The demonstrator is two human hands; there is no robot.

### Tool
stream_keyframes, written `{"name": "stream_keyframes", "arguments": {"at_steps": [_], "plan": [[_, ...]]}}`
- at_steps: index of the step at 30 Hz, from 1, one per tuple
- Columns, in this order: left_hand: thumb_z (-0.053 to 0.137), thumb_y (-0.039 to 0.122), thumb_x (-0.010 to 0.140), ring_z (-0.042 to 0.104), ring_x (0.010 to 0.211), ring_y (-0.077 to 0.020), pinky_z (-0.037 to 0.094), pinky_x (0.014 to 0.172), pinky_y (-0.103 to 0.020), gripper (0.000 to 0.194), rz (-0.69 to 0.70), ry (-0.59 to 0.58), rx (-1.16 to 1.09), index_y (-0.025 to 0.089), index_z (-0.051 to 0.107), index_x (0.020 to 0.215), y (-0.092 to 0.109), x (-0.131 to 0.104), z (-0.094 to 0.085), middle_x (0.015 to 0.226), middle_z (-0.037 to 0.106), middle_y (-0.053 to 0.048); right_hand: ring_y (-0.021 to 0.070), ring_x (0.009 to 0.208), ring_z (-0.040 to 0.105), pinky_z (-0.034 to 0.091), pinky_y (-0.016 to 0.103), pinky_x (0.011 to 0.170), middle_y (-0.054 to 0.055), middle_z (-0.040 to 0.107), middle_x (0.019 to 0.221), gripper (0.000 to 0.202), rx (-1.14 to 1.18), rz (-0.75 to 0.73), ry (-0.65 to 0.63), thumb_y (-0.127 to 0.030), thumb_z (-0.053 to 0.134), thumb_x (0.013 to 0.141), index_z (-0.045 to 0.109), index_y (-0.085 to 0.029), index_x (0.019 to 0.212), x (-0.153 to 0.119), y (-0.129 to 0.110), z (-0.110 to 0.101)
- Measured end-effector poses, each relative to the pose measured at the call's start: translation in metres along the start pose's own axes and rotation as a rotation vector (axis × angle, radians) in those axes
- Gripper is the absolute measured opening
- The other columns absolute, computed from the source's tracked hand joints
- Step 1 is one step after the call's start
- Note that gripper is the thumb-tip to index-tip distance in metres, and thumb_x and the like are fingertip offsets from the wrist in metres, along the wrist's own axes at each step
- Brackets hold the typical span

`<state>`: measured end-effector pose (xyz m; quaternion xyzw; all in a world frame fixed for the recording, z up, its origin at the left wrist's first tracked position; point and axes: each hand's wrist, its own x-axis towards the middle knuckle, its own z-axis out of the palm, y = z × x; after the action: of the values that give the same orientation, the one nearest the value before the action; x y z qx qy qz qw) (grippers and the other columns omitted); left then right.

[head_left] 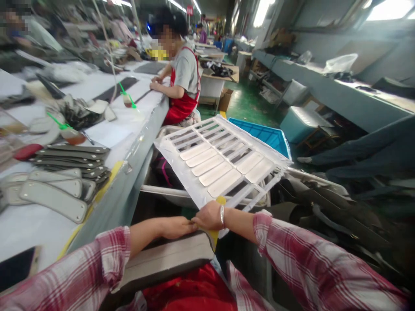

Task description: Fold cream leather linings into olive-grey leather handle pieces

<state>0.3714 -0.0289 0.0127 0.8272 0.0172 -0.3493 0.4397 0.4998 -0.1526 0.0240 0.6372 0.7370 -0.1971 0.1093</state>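
Note:
In the head view my right hand (209, 215) is closed, its fingertips meeting those of my left hand (178, 226). Whatever they pinch is too small or hidden to name. A yellow piece (214, 238) shows above and below my right hand. My left hand lies low over the far edge of a long block with a pale top and dark sides (171, 255), which rests across my lap on a red apron (191, 291). Just beyond the hands, a white slotted frame (194, 196) carries several pale rounded strips (223, 181).
On the left table (123, 134) lie dark grey strips (73, 157), pale strips with studs (55, 194), bottles with green tips (73, 136) and a phone (19, 268). A blue crate (259, 136) stands behind the frame. A co-worker in a red apron (183, 86) sits at the table.

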Motion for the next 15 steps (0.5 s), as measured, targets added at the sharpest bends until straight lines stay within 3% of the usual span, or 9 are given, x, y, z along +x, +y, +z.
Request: {"name": "stream_keyframes", "arguments": {"at_steps": [3,7,9,13,15], "plan": [[0.025,0.059,0.085,0.06,0.087,-0.0235,0.046,0.079,-0.033,0.062,-0.041,0.041,0.103,0.014,0.06,0.107,0.009,-0.006,0.008,0.099,0.065,-0.011,0.022,0.073,0.064,0.041,0.029,0.053,0.007,0.069,0.08,0.044,-0.079,-0.123,0.062,-0.035,0.024,0.093,0.064,-0.02,0.085,-0.003,0.0,0.005],[0.024,0.056,0.087,0.059,0.099,-0.025,0.045,0.086,-0.035,0.06,0.03,0.064,0.174,0.016,0.051,0.122,0.012,-0.006,0.015,0.112,0.061,-0.013,0.0202,0.066,0.064,0.041,0.029,0.052,0.006,0.068,0.072,0.043,-0.119,-0.204,0.16,-0.032,0.025,0.092,0.062,-0.018,0.076,-0.003,0.002,0.016],[0.026,0.056,0.086,0.06,0.098,-0.0247,0.045,0.086,-0.034,0.059,0.023,0.086,0.18,0.017,0.049,0.123,0.015,-0.007,0.016,0.112,0.062,-0.013,0.0201,0.068,0.064,0.042,0.029,0.053,0.006,0.068,0.075,0.044,-0.113,-0.174,0.145,-0.033,0.024,0.092,0.063,-0.018,0.077,-0.004,-0.002,0.014],[0.028,0.058,0.085,0.056,0.104,-0.0276,0.042,0.09,-0.039,0.061,-0.027,0.102,0.17,0.018,0.042,0.129,0.022,-0.013,0.021,0.122,0.055,-0.014,0.0219,0.079,0.063,0.045,0.03,0.06,0.009,0.068,0.087,0.042,-0.058,-0.082,-0.014,-0.041,0.026,0.093,0.062,-0.019,0.095,-0.009,-0.005,0.011],[0.032,0.059,0.084,0.051,0.112,-0.0278,0.037,0.095,-0.039,0.064,-0.047,0.141,0.202,0.019,0.036,0.134,0.022,-0.016,0.026,0.129,0.049,-0.014,0.0257,0.085,0.061,0.045,0.036,0.067,0.011,0.066,0.09,0.04,0.091,0.047,-0.047,-0.044,0.032,0.091,0.062,-0.018,0.096,-0.018,0.004,0.02]]}}
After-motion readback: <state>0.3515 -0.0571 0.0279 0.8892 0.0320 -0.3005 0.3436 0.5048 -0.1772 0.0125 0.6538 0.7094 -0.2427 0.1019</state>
